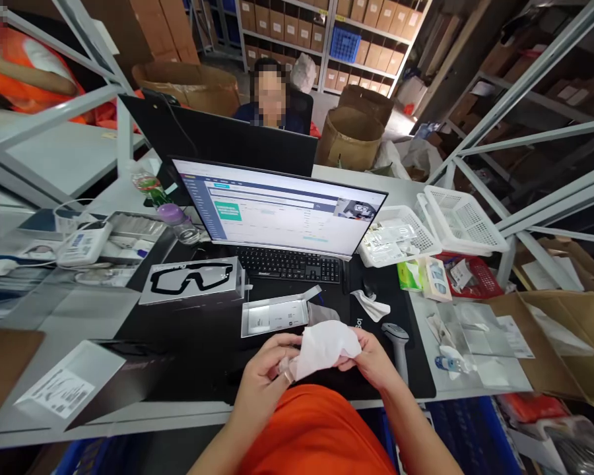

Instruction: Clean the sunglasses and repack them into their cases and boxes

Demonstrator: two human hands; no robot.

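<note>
Both hands hold a white cloth (323, 346) just above the near edge of the black desk mat (198, 343). My left hand (263, 375) is closed on its left side and seems to pinch a small clear object under the cloth; a ring shows on one finger. My right hand (373, 359) grips the cloth's right edge. An open grey box lid (276, 315) lies just beyond the hands. A silver box printed with black goggles (194, 280) stands to the left of it.
A monitor (280, 208) and black keyboard (290, 265) face me. A barcode scanner (397, 338) lies to the right of my hands. White baskets (462, 221) and a cardboard box (564, 336) sit at right. A person sits behind the monitor. A black box (123, 379) lies at left.
</note>
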